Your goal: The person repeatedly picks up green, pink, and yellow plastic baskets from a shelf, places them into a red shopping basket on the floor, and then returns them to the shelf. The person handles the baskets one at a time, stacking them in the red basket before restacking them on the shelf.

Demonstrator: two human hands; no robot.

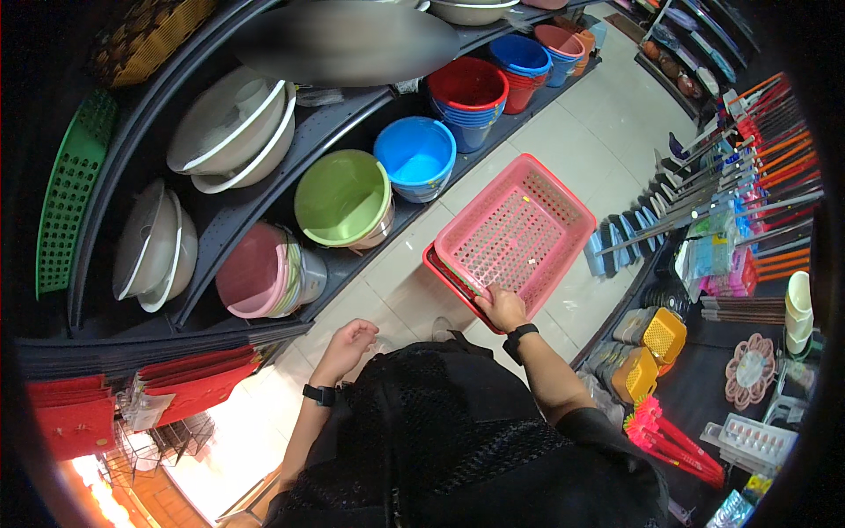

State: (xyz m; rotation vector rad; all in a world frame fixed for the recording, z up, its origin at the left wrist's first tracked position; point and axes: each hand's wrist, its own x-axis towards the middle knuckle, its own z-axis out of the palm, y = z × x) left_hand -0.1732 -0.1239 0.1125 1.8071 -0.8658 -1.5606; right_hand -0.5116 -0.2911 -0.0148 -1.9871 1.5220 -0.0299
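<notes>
Glossy floor tiles [572, 123] are overhung by a pink plastic basket [515, 233] (rectangular, lattice-perforated, a red rim [429, 257] beneath), gripped at its near edge by the right hand [503, 310]; the left hand [352, 341] is half-curled.

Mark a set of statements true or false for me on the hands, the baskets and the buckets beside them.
1. The right hand grips the near edge of the pink basket. True.
2. The left hand is holding a bucket. False: it holds nothing.
3. A red rim shows beneath the pink basket. True.
4. The pink basket is full of cups. False: no cups are in it, and its perforated bottom is in view.
5. The green bucket stands between a pink bucket and a blue one. True.
6. Both wrists are bare. False: each wears a dark band.
</notes>
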